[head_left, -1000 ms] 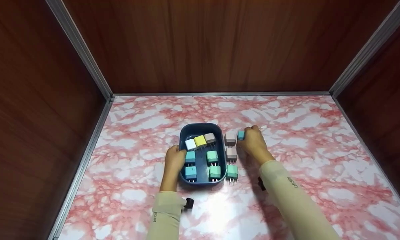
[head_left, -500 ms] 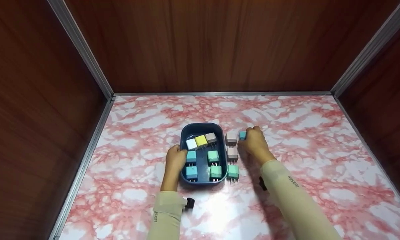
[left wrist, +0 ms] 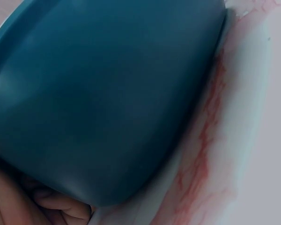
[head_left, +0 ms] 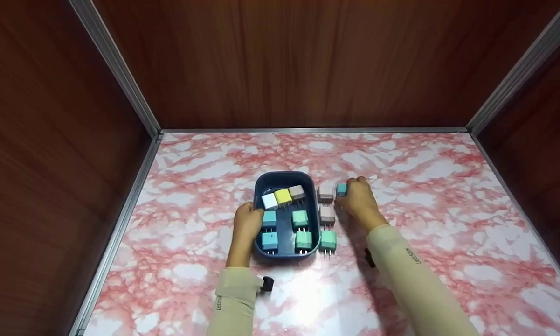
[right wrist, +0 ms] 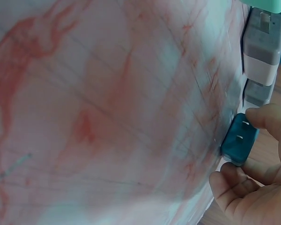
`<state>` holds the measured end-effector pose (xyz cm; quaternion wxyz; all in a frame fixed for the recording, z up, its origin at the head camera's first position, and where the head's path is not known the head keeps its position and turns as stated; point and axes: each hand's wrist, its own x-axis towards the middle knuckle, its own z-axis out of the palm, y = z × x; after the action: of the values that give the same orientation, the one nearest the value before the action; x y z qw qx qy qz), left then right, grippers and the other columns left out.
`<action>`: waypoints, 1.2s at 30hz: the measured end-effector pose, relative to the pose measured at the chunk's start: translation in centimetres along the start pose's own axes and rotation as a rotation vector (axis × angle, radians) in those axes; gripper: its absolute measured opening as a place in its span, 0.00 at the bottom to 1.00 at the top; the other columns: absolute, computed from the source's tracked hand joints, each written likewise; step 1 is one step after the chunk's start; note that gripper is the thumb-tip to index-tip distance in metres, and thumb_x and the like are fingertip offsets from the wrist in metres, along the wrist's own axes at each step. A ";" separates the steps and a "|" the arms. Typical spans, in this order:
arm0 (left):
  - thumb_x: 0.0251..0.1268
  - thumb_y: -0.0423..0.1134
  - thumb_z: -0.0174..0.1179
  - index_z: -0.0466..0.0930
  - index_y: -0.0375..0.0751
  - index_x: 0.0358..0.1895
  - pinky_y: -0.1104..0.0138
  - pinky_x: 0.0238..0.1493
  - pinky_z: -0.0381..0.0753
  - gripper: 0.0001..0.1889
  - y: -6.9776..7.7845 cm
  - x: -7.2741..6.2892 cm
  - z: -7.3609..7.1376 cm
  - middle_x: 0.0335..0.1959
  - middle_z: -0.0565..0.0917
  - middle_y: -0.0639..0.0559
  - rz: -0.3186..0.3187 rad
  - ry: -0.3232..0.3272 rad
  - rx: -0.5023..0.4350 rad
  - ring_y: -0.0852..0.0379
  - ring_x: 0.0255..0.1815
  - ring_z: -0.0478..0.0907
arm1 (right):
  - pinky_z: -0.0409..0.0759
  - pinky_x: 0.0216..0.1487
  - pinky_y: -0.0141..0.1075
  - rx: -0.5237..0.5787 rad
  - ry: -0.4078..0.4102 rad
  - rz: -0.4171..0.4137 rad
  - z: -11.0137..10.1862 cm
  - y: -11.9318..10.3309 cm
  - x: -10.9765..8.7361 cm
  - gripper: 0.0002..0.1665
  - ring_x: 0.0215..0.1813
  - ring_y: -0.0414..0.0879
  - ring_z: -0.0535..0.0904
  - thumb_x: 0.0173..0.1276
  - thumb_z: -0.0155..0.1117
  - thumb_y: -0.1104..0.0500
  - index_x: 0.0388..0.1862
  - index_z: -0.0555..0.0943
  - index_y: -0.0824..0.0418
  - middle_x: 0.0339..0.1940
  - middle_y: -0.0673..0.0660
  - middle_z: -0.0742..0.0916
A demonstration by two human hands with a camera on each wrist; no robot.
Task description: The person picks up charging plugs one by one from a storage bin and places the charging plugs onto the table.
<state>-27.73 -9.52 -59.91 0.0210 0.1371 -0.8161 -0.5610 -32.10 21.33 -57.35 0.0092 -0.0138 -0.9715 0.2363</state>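
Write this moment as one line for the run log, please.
left hand: grips bin | right hand: holds blue plug | in bin: seven plugs | beside bin: two grey plugs, one green plug

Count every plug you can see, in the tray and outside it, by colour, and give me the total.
Blue plugs: 3
Green plugs: 3
Greyish-beige plugs: 3
Yellow plug: 1
White plug: 1
Total: 11

Eleven plug adapters (head_left: 327, 240); one blue tray (head_left: 285, 235); two hands (head_left: 248, 224)
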 end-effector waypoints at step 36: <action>0.56 0.34 0.54 0.68 0.45 0.20 0.62 0.29 0.65 0.09 0.0 0.0 0.0 0.19 0.69 0.51 -0.005 -0.002 0.012 0.51 0.26 0.67 | 0.73 0.68 0.53 0.087 0.093 -0.161 -2.3 -6.6 -2.3 0.37 0.64 0.63 0.74 0.64 0.70 0.50 0.65 0.74 0.72 0.60 0.69 0.76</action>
<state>-27.71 -9.53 -59.93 0.0179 0.1386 -0.8191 -0.5564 -29.90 16.45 -52.33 0.0737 0.0536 -0.9569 0.2758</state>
